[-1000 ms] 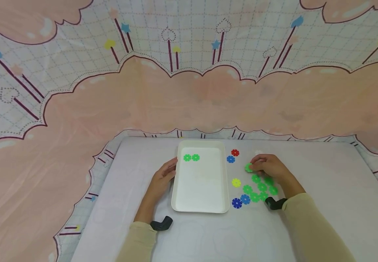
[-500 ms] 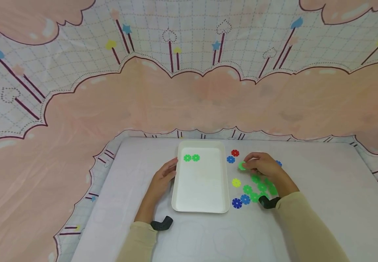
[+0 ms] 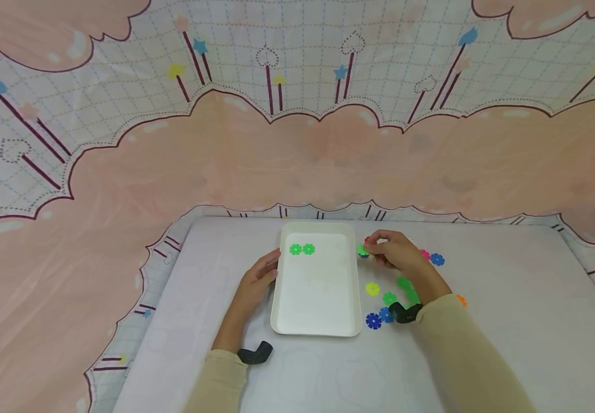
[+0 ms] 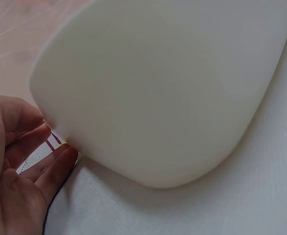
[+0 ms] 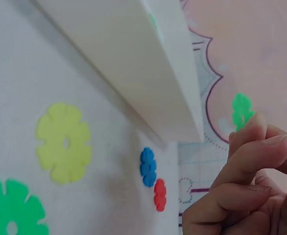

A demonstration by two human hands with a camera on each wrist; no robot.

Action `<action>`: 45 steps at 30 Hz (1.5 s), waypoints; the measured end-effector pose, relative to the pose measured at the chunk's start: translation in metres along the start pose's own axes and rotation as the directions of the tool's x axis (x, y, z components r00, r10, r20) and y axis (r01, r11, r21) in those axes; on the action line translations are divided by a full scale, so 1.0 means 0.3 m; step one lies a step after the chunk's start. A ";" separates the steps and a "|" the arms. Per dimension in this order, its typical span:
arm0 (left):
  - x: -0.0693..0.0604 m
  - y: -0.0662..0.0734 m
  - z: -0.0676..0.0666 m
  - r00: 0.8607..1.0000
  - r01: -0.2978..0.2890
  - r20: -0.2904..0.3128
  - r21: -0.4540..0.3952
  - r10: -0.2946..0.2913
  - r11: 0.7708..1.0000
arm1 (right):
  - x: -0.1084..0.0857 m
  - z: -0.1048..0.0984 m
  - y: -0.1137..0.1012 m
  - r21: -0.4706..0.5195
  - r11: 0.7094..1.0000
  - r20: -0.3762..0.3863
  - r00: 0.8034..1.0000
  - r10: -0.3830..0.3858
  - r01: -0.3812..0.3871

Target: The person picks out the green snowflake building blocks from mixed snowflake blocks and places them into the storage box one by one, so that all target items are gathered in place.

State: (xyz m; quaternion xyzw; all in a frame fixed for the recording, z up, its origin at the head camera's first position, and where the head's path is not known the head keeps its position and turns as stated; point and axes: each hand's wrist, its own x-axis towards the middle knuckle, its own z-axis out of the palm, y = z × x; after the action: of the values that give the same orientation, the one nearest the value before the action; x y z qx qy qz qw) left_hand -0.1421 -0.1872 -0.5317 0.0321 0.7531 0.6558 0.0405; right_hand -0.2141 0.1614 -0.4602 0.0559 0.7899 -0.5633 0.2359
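A white rectangular tray (image 3: 315,298) lies on the table, with two green flower-shaped plastic discs (image 3: 296,249) side by side near its far left corner. My left hand (image 3: 251,289) rests against the tray's left side. In the left wrist view its fingertips (image 4: 70,149) touch the outer wall, without curling round it. Just outside the tray's right edge, my right hand (image 3: 398,252) pinches a green flower-shaped disc (image 5: 241,108) between thumb and finger, raised above the table. Below it lie a blue disc (image 5: 147,167) and a red disc (image 5: 160,195), both partly covered in the head view.
Right of the tray lie a yellow disc (image 3: 372,288), a dark blue disc (image 3: 373,320) and a lighter blue disc (image 3: 386,314). Several green discs (image 3: 390,299) are partly under the right forearm. Pink, blue (image 3: 437,260) and orange (image 3: 461,300) discs lie farther right.
My right hand has moved left toward the tray with the green disc, uncovering pink, blue and orange discs behind it. The left hand and the tray have stayed put.
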 end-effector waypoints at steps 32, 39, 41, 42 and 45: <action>0.000 -0.001 -0.002 1.000 0.014 0.005 -0.020 -0.014 1.000 | 0.058 0.289 -0.129 0.089 0.995 0.045 0.998 -0.039 0.034; -0.002 -0.005 -0.002 1.000 0.005 0.007 -0.017 -0.005 1.000 | 0.074 0.346 -0.135 0.130 0.991 0.065 0.998 -0.018 0.009; -0.002 -0.006 -0.003 1.000 0.008 0.008 -0.014 -0.008 1.000 | 0.078 0.360 -0.136 0.125 0.992 0.066 0.998 -0.011 0.003; -0.001 -0.006 -0.003 1.000 0.008 0.009 -0.016 -0.007 1.000 | 0.081 0.367 -0.135 0.120 0.993 0.066 0.998 -0.007 -0.001; -0.001 -0.004 -0.002 1.000 0.011 0.010 -0.015 -0.010 1.000 | 0.094 0.387 -0.132 0.098 0.995 0.053 0.999 0.012 -0.017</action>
State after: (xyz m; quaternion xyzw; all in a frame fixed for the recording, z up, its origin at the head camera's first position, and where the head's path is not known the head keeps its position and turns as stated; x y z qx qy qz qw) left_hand -0.1417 -0.1881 -0.5327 0.0312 0.7481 0.6611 0.0480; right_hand -0.2171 0.0358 -0.4678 0.0583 0.7542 -0.6012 0.2576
